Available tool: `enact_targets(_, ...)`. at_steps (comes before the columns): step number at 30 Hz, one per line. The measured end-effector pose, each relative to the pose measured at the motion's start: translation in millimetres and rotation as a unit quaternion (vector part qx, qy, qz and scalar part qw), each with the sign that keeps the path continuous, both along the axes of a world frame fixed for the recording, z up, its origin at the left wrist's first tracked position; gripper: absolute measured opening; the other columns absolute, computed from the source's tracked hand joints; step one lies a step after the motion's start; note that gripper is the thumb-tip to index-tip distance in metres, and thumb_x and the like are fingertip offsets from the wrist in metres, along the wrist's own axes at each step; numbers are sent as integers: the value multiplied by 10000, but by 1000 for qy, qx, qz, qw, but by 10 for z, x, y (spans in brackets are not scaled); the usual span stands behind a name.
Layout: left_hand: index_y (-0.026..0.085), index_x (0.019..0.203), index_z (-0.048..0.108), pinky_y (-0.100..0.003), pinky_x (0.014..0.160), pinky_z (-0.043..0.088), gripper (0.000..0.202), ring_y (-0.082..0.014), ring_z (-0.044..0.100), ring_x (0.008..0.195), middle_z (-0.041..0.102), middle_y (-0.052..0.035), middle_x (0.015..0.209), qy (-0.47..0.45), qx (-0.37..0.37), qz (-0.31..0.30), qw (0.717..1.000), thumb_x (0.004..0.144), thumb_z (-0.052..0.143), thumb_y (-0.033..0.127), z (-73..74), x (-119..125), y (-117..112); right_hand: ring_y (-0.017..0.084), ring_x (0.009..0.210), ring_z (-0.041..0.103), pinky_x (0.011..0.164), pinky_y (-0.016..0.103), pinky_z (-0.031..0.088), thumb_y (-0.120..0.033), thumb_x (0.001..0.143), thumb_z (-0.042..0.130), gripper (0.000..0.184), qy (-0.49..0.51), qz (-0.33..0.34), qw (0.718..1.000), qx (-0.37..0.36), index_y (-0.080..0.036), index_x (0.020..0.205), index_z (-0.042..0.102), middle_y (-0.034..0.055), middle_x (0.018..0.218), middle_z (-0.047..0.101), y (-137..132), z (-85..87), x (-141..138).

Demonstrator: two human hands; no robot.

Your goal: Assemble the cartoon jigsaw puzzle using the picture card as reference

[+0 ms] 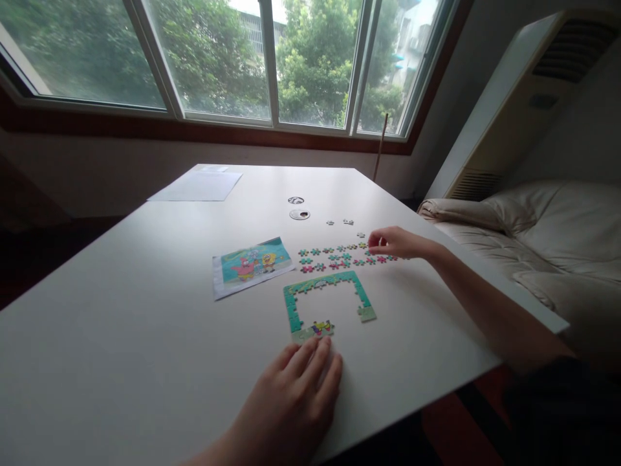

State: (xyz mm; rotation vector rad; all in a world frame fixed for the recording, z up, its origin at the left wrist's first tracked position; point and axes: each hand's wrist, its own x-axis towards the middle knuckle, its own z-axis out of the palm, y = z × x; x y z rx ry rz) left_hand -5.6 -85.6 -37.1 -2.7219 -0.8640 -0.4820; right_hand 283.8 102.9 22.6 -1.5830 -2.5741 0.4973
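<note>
A partly joined jigsaw puzzle border [292,309] lies on the white table, with a gap in its lower edge and a bare middle. My left hand [305,382] rests flat at its lower edge, fingers stretched out and fingertips touching or almost touching the bottom pieces. Loose jigsaw pieces [346,256] lie in rows beyond the border, coloured teal, pink and yellow. Over the right end of these rows is my right hand [392,242], thumb and forefinger bent together in a pinch. Whatever is between those fingertips is too small to make out.
A printed cartoon picture sheet [257,264] lies left of the pieces. Several whitish pieces [348,222] and two round discs [299,214] are farther back. Paper sheets [198,186] lie at the far left of the table [121,310]. A cream sofa [557,220] stands at right.
</note>
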Motion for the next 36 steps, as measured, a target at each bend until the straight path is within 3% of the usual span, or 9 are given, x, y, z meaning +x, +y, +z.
enact_targets(3,151,1125,557,-372,795,481,320,-255,591,1022,625,-101,1159,-9,7,7,1000,869,369,113,-5,-3,-6,148,753,583,663,241,417,-330,777,574,196,-6,-66,997,36,-158,845,640,51,862,661,353,-121,111)
enact_targets(8,162,1087,584,-363,782,474,314,-239,605,983,646,-86,1121,-30,24,12,999,888,344,121,-32,11,-19,145,800,592,687,229,436,-342,750,620,325,0,-71,997,11,-171,1027,619,60,967,654,735,-300,143)
enact_targets(12,171,1073,597,-360,781,469,311,-233,608,974,651,-76,1114,-41,32,20,998,902,340,138,-43,23,-16,134,720,591,607,217,440,-352,687,696,343,1,-62,997,-37,-162,967,638,79,979,649,916,-348,112)
enact_targets(16,174,1073,603,-357,776,467,308,-231,610,967,654,-70,1110,-41,37,19,998,900,349,145,-50,27,-16,106,560,545,511,220,413,-339,659,728,305,8,-59,995,-79,-134,864,632,63,785,654,1013,-327,93)
enact_targets(19,177,1064,609,-351,772,464,301,-228,612,953,659,-67,1098,-45,47,22,998,896,361,149,-56,30,-17,116,609,549,543,223,414,-295,635,742,298,30,-48,996,-65,-132,848,611,50,757,638,997,-287,70)
enact_targets(24,176,1067,606,-355,788,455,288,-229,605,959,654,-70,1100,-47,50,23,997,904,369,169,-63,26,-8,120,678,563,608,236,437,-332,694,676,312,126,4,991,-49,-132,921,597,35,763,629,644,-219,-43)
enact_targets(28,157,1079,595,-355,796,445,287,-233,596,963,648,-85,1097,-33,52,6,998,893,376,164,-53,22,5,118,700,590,649,247,467,-367,698,678,307,262,89,953,-125,-118,870,628,44,787,653,62,-194,-174)
enact_targets(32,146,1095,582,-344,808,433,290,-228,578,970,635,-96,1103,1,48,-12,999,882,386,159,2,88,20,126,732,613,656,239,477,-385,753,638,302,282,123,932,-194,-126,901,677,61,831,678,-453,-214,-279)
enact_targets(36,127,1116,561,-354,791,443,289,-244,569,974,621,-109,1127,28,28,-28,999,883,410,208,41,240,14,127,743,612,664,232,472,-367,764,636,273,292,119,928,-199,-136,899,691,59,834,688,-660,-253,-353)
